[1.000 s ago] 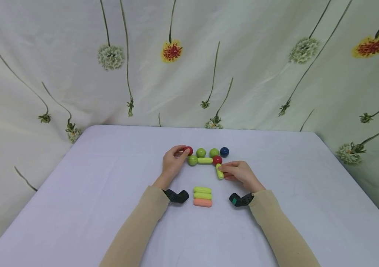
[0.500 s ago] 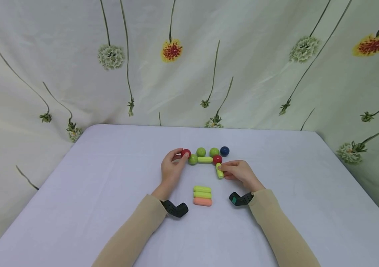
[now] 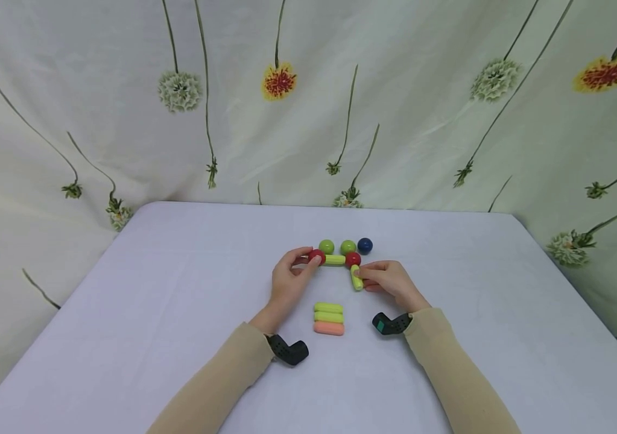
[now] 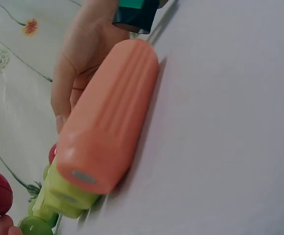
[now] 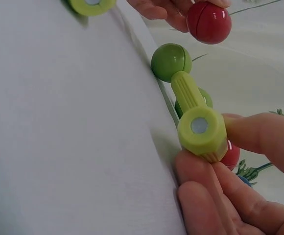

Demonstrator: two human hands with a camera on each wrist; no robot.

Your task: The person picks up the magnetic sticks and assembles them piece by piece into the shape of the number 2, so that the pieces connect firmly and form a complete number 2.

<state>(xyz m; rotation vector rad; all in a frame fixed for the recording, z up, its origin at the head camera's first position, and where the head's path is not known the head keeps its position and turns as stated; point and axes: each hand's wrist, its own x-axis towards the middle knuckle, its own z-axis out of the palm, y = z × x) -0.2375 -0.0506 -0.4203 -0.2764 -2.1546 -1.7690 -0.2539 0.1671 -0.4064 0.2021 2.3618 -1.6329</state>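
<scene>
Head view, centre: just carried glossy red ball rightward, pinched in left grip, apparently still positioning while pinching ribbed lime-yellow stick in right grip.

Pale lavender table; whitish creased cloth behind it and past its left and right edges, upside-down flower prints, soft light.

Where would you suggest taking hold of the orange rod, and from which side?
Probably by its two ends, from above: the orange rod lies flat, its far long side crowded by the neighbouring yellow-green rod, while both ends look free.
</scene>
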